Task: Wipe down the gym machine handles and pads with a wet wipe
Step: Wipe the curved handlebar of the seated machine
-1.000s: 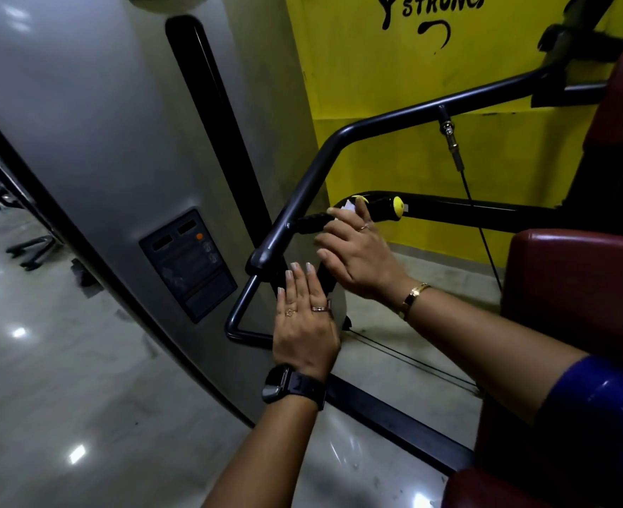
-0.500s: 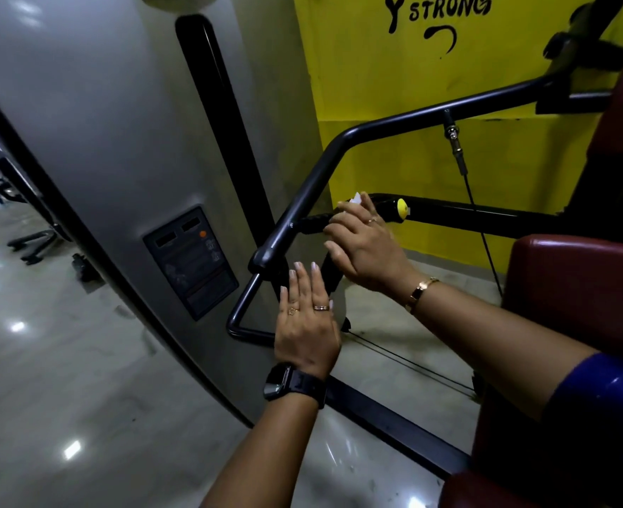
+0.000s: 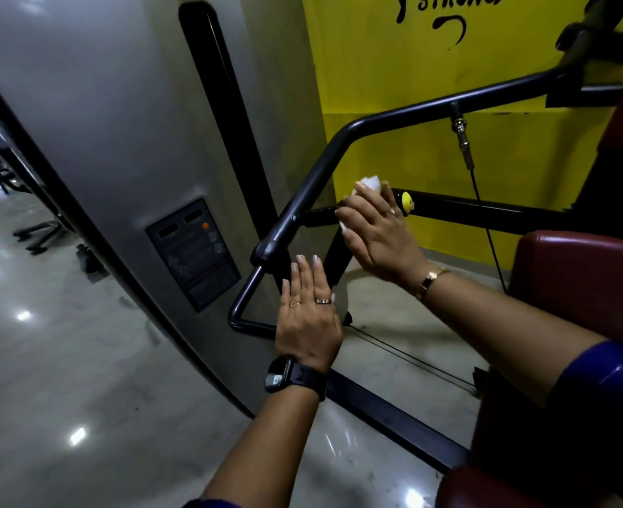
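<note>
Moved: right hand now sits nearer the round yellow end cap, more of the crumpled white wet wipe showing above its fingers.
Hold: its fingers curl around the wipe, pressing it onto the black ribbed handle grip.
Support: left hand at 7 o'clock of the right; fingers straight, together, flat against the black metal frame, holding nothing.
Pad: dark red padded seat at 3 o'clock.

Dim room. Lights glare off the shiny floor at 8 o'clock. The yellow wall at 1 o'clock is brightest. The red pad at 4 o'clock is dark. Edges look bent.
</note>
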Action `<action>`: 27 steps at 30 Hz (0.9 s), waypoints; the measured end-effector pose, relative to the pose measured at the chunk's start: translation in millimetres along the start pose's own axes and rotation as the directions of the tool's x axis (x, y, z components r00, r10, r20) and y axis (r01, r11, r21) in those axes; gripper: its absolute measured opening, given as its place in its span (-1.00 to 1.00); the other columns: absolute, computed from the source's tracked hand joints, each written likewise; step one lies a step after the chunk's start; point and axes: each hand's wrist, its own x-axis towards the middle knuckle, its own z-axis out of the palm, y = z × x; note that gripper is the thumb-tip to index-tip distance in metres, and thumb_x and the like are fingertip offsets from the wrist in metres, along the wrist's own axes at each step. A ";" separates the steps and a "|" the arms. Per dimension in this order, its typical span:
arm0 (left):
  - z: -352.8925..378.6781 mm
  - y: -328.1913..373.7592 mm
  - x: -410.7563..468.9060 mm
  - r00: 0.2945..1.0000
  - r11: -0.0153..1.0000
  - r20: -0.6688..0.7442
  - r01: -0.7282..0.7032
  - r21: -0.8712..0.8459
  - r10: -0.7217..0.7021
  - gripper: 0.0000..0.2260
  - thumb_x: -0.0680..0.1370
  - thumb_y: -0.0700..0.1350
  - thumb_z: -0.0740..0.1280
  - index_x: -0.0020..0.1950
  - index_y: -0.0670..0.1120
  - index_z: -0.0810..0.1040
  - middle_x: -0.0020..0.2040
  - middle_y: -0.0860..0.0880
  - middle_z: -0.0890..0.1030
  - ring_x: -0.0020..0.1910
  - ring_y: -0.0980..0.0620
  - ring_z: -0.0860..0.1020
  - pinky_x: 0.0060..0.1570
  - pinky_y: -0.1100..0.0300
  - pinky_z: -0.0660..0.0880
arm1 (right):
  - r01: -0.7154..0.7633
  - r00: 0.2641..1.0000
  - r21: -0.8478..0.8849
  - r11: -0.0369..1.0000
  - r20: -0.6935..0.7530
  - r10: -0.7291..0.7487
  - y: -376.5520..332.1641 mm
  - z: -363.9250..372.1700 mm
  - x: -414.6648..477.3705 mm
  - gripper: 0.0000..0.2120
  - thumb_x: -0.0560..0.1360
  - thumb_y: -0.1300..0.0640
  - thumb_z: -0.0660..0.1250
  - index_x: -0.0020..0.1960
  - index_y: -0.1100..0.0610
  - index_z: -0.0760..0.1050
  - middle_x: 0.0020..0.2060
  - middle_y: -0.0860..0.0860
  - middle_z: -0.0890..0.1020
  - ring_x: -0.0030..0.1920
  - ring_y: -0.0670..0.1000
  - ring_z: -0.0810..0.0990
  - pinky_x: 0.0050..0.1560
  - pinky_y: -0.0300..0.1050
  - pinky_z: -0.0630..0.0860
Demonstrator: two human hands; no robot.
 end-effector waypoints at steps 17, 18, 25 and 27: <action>1.6 -1.4 -0.2 1.000 1.000 -0.020 -0.018 0.021 0.018 -0.41 0.60 -0.09 0.09 0.57 -0.24 -0.01 0.44 -0.29 0.37 0.43 -0.18 0.36 0.43 -0.01 0.23 | 0.064 0.986 -0.073 0.995 0.156 -0.052 -12.5 -14.2 6.9 -0.63 0.58 -0.02 0.07 0.05 0.16 0.58 0.02 0.10 0.62 0.30 0.15 0.48 0.44 0.22 0.10; 1.6 -1.0 0.2 1.000 1.000 -0.019 -0.014 0.014 0.014 -0.42 0.59 -0.09 0.09 0.56 -0.25 0.00 0.44 -0.30 0.37 0.44 -0.19 0.34 0.44 0.00 0.19 | 0.018 0.989 -0.083 0.996 0.150 -0.005 -18.5 -13.9 14.5 -0.65 0.55 0.00 0.09 -0.05 0.16 0.58 -0.09 0.10 0.62 0.21 0.16 0.53 0.43 0.22 0.10; -3.2 2.7 1.1 1.000 1.000 0.009 0.000 0.002 0.000 -0.51 0.54 -0.16 0.07 0.46 -0.29 0.20 0.40 -0.30 0.42 0.38 -0.22 0.43 0.37 -0.06 0.34 | 0.154 0.980 -0.021 0.988 0.134 -0.150 -40.5 -9.2 -10.8 -0.64 0.58 0.00 0.09 0.01 0.17 0.59 0.00 0.11 0.62 0.29 0.16 0.47 0.49 0.14 0.09; -3.4 2.5 1.4 1.000 1.000 0.012 -0.007 0.005 0.007 -0.49 0.55 -0.14 0.08 0.49 -0.29 0.17 0.40 -0.30 0.42 0.38 -0.21 0.43 0.35 -0.08 0.34 | 0.218 0.971 0.012 0.976 0.104 -0.218 -31.2 -8.8 -27.5 -0.61 0.60 0.00 0.09 0.25 0.16 0.54 0.25 0.13 0.56 0.42 0.15 0.34 0.51 0.10 0.05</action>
